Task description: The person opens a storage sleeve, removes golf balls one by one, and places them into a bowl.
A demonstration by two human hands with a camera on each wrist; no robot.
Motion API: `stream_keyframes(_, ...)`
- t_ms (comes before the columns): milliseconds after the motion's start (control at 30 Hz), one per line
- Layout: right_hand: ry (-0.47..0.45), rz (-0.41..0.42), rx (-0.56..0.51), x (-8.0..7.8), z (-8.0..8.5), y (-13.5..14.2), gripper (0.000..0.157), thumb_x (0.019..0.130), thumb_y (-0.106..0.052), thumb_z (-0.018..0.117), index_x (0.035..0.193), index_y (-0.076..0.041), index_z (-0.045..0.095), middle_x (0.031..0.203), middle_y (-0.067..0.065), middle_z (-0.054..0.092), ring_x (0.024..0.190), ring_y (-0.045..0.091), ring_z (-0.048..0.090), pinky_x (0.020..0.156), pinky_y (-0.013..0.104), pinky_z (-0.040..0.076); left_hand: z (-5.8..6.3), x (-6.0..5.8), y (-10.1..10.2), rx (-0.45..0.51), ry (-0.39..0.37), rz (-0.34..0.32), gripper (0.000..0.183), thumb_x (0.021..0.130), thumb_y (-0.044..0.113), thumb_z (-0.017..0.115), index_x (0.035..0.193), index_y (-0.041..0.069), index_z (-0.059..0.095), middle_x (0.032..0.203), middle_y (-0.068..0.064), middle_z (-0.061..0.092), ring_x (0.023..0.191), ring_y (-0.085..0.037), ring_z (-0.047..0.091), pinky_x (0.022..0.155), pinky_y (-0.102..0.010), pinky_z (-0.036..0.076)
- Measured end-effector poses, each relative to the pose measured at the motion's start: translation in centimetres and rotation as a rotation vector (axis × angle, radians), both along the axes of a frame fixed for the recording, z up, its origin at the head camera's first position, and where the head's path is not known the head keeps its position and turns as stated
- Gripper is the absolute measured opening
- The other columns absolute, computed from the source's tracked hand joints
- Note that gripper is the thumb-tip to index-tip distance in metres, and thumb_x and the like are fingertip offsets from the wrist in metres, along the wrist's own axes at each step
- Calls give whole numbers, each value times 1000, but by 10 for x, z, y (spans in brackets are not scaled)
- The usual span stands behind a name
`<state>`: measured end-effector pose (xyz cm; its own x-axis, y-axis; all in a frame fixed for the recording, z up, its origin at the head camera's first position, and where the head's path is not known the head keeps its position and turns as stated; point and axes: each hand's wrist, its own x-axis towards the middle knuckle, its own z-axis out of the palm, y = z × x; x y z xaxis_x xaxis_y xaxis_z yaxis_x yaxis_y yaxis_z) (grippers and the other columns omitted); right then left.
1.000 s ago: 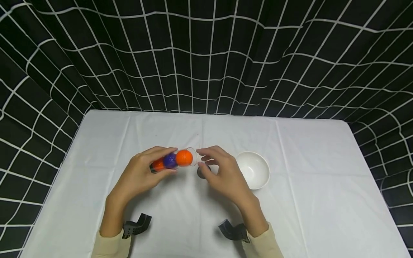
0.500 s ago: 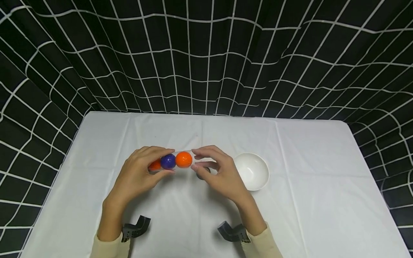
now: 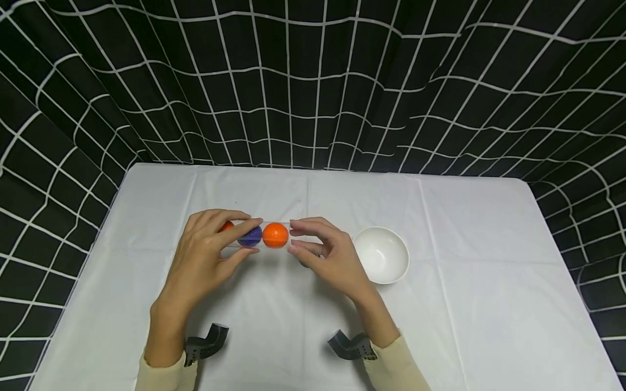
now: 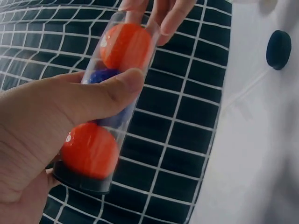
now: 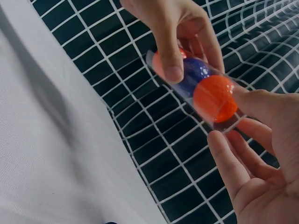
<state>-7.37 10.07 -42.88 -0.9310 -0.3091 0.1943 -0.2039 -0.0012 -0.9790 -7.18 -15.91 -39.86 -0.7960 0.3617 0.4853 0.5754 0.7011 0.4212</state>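
Above the table, my left hand (image 3: 201, 247) grips a clear plastic tube (image 4: 122, 135), its thumb across the side. Inside the tube sit an orange ball (image 3: 275, 235), a blue ball (image 3: 250, 237) and another orange ball (image 4: 90, 150) in a row. A black cap (image 4: 79, 179) closes the end nearest the left palm. At the opposite, uncapped end, my right hand (image 3: 332, 252) pinches the rim between thumb and fingers. A loose dark round cap (image 4: 279, 50) lies on the table, mostly hidden behind the right hand in the head view.
A white bowl (image 3: 381, 255) stands on the white-covered table (image 3: 489, 282), just right of the right hand. Black curtains with a white grid (image 3: 303, 81) surround the table's back and sides. Each wrist wears a black camera mount (image 3: 207, 343).
The tube has turned level and shifted slightly left. My right hand has come from beside its open end to its rim. The left fingers have moved further over the tube.
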Motion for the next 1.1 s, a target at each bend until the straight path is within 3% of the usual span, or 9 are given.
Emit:
stream_keyframes(333,-15,-19,-24,-1,-2,1,43,92,2,79,133,-1,68,133,18,66,122,15,70,99,31,61,2,0,4,-21,20,2,49,79,18,95,125,20,79,123,-5,75,120,-31,61,111,-51,41)
stream_keyframes(633,-11,-3,-55,0,-5,-1,46,91,4,79,135,1,66,135,21,66,121,14,70,100,32,61,5,1,4,-36,73,26,48,78,13,95,123,19,80,122,-6,75,119,-32,61,110,-52,41)
stream_keyframes(867,-69,24,-97,0,-6,-4,48,92,5,77,137,1,64,139,22,65,122,14,71,101,33,61,7,3,5,-55,144,31,51,77,8,95,124,20,79,120,-7,75,115,-33,62,107,-53,42)
stream_keyframes(1000,-112,13,-83,1,-7,-4,46,94,1,77,138,-3,65,137,20,67,112,14,75,86,24,64,7,4,4,-65,141,30,53,76,9,96,125,20,79,120,-8,75,115,-34,62,107,-54,42)
stream_keyframes(1100,-129,-2,-59,1,-5,-3,45,94,-2,77,138,-6,66,134,18,68,103,14,78,72,20,60,6,3,4,-53,122,27,52,76,13,96,125,20,79,120,-8,75,116,-33,62,107,-53,42)
